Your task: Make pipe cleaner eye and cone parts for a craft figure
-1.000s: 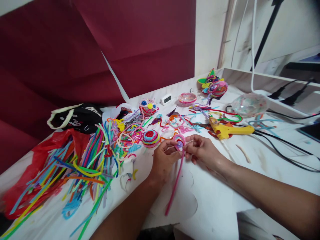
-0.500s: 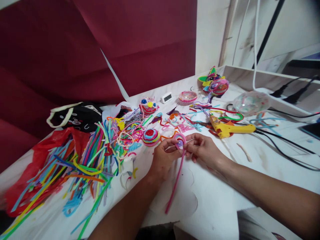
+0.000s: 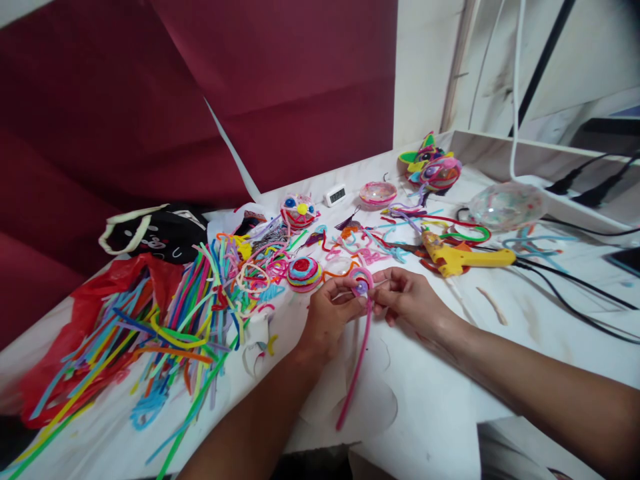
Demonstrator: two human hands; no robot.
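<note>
- Almost no change vs half a second ago: same hold, same pose; the whole scene sits slightly further right in view, so looks like a camera shift.
- Left hand (image 3: 327,313): thumb and fingers pinching the left side of the pink coil (image 3: 361,283).
- Right hand (image 3: 410,303): fingertips pinching the coil's right edge, near where the tail (image 3: 361,360) leaves it.
- Coil is between both hands, just above the work surface, in front of the striped dome (image 3: 304,273). Fuzzy stem wound flat and round, lavender centre; tail is one long, gently curved strand, pointing toward the near edge.
- Dome: wound fuzzy rings, red on top.
- Left: soft multicolour stems (image 3: 195,307) in a loose heap, partly on a crinkled red plastic bag (image 3: 95,290).
- Right: yellow glue gun (image 3: 470,258), hard plastic, just beyond the right hand. Clear bowl (image 3: 507,205) behind it, thin and rounded.
- Room: white sheet (image 3: 430,400) spans between the forearms; tail end stops short of its front edge. Stem heap bounds the left side, glue gun the far right.
</note>
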